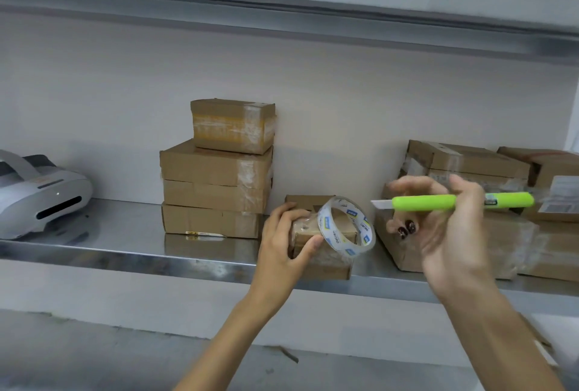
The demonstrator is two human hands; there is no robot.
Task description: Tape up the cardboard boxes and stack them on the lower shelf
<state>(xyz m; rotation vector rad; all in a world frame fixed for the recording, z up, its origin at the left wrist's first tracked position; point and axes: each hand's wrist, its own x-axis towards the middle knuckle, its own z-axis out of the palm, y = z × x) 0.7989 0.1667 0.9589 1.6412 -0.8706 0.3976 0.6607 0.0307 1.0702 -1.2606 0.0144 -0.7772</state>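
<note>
Nearest, at centre frame, the left grip curls round a small cardboard box at the front lip of the steel shelf, thumb against the tape roll resting on it. Right of centre, the right grip pinches a green knife, blade out (pointing left, towards that thumb). Best, I judge: hold the tape taut, cut away from the fingers, then press the end flat. Behind stand the taped stack and, far left, a printer.

Two bare forearms, left grip, right grip; dark glossy polish on right fingernails
</note>
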